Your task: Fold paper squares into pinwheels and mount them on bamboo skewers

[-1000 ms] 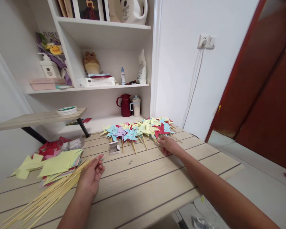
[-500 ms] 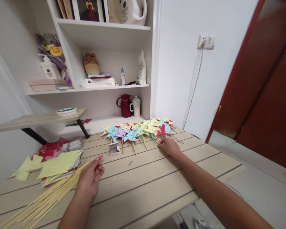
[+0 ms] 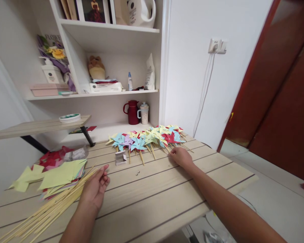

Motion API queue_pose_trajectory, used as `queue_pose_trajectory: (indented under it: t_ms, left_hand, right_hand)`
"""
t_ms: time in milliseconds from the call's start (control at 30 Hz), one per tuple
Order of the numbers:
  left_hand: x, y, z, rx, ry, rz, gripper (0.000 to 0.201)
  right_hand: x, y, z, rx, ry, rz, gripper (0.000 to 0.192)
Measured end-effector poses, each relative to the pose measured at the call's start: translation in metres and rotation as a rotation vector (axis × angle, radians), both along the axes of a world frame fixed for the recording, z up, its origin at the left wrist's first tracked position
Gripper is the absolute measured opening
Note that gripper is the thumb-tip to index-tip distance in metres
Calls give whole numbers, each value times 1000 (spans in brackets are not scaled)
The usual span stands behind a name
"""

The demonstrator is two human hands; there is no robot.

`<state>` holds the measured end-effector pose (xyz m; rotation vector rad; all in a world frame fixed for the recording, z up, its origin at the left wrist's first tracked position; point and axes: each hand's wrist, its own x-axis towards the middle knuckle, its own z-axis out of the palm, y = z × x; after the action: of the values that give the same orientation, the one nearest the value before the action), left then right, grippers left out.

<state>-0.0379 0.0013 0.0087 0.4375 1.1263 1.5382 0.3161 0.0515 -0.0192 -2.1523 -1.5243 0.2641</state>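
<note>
My right hand is closed at the lower end of a wooden stick that runs up to a red paper pinwheel. The fingertips are partly hidden. Around it lies a pile of pinwheels in blue, purple, yellow and red, their sticks pointing toward me. My left hand rests beside a bundle of thin wooden sticks, palm turned inward. Its fingers are loosely curled and apart, with nothing seen in them. A small opened white box and two tiny shiny pieces lie between the hands.
Yellow paper sheets are stacked at the left, with red paper pieces behind. A small raised wooden stand is at the back left. A red jug and a cup stand behind the pinwheels.
The red pinwheel has turned slightly and lies a little further left, while my right hand has shifted slightly toward me. My left hand keeps its place.
</note>
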Motion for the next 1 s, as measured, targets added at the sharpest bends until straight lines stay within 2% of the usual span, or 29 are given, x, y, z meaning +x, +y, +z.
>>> queue_pose_trajectory:
  t_ms: [367,633,1000]
  left_hand:
    - [-4,1,-5,11,-6,-16,17]
    - [-4,3,-5,14,-3,-29,16]
    - [-3,1,-3,9,-14,-20,17]
  right_hand:
    - [-9,0,5,30,-56,-72,16]
    - [-11,0,4,-17,-60,-60,15]
    - [-10,4,1,2,-49,-76,16]
